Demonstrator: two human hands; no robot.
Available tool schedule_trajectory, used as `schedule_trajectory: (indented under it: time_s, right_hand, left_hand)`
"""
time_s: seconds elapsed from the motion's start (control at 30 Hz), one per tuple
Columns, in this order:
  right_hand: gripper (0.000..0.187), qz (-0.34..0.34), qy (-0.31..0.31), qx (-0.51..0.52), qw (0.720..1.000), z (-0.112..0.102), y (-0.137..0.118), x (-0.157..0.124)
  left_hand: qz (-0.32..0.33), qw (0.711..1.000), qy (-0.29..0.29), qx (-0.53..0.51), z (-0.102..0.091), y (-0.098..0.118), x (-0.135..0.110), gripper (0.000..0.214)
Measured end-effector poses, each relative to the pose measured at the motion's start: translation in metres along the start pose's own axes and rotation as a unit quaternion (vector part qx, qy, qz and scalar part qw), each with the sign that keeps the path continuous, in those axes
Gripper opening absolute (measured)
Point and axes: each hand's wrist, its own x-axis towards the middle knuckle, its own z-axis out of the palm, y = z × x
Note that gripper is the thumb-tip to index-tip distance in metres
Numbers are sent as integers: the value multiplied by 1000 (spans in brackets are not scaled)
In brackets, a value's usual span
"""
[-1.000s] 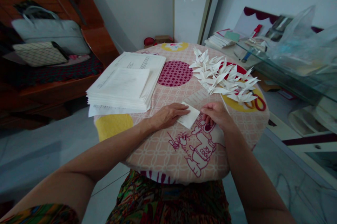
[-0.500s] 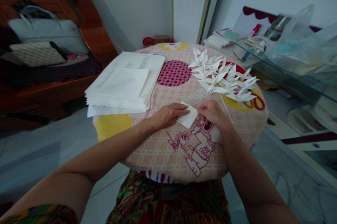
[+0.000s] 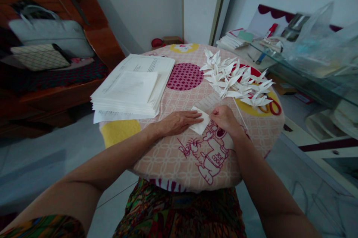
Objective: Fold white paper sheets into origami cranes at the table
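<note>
A small folded piece of white paper (image 3: 201, 127) lies on the cloth-covered round table (image 3: 173, 156) in front of me. My left hand (image 3: 179, 121) rests flat with its fingers stretched over the paper's left part. On the paper's right corner, my right hand (image 3: 224, 119) has its fingers pinched together; the fingertips are partly hidden. Just beyond lies a thin strip of printed paper (image 3: 208, 102). Several folded white paper cranes (image 3: 233, 79) are heaped at the table's back right, partly over a red round thing (image 3: 248, 71).
A thick stack of printed sheets (image 3: 131, 88) with smaller sheets on top sits at the left. Scissors with red handles (image 3: 275, 106) lie by the cranes. A glass-topped stand (image 3: 307, 77) with plastic bags is on the right. Bags (image 3: 50, 31) rest on a wooden seat at left.
My left hand's fingers have slid slightly to the right over the folded paper. My right hand still pinches its right corner, and the rest looks the same.
</note>
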Motion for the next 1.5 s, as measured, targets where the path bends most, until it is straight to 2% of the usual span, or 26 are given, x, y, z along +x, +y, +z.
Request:
schedule_trajectory:
  time_s: [0.13, 0.23, 0.3, 0.4, 0.53, 0.6, 0.7, 0.83, 0.93, 1.13, 1.2, 1.33, 1.4, 1.5]
  right_hand:
    - [17, 2, 13, 9, 1000, 3, 0, -1]
    - [12, -5, 31, 53, 998, 6, 7, -3]
    - [18, -30, 35, 96, 994, 6, 13, -8]
    - [21, -92, 30, 113, 989, 3, 20, -22]
    - [25, -245, 51, 51, 967, 1, 22, -43]
    - [28, -294, 51, 20, 954, 2, 21, -51]
    - [31, -332, 56, -26, 941, 6, 21, -58]
    - [32, -348, 58, -34, 935, 10, 23, -59]
    - [33, -331, 55, -21, 942, 11, 23, -58]
    - [31, -296, 55, 12, 954, 12, 21, -56]
    - [26, -293, 76, 16, 953, 11, 19, -55]
    - [26, -352, 131, 17, 927, 12, 17, -52]
    - [31, -390, 111, 7, 914, 15, 18, -51]
    - [34, -407, 86, -15, 909, 22, 21, -49]
  left_hand:
    - [9, 1000, -24, -3, 0, -1, 0, 47]
    - [6, 999, -30, -11, -1, -1, 0, 47]
    - [6, 999, -29, -20, -2, -1, -1, 47]
    - [10, 999, -28, -30, -4, 1, -1, 52]
    - [1, 999, -26, -31, -6, 4, 0, 65]
    - [-6, 999, -24, -32, -6, 4, 1, 61]
    - [-10, 999, -20, -32, -4, 3, 2, 54]
    - [-20, 999, -18, -27, -2, 1, 2, 47]
    - [-24, 999, -27, -27, -1, 1, 1, 46]
    - [16, 998, -32, -46, 0, -2, -3, 56]
    - [26, 998, -40, -52, -1, -2, -4, 59]
    - [39, 996, -45, -62, -2, -4, -6, 59]
    - [46, 996, -36, -74, -3, -5, -7, 58]
    - [62, 993, -17, -95, -5, -7, -8, 51]
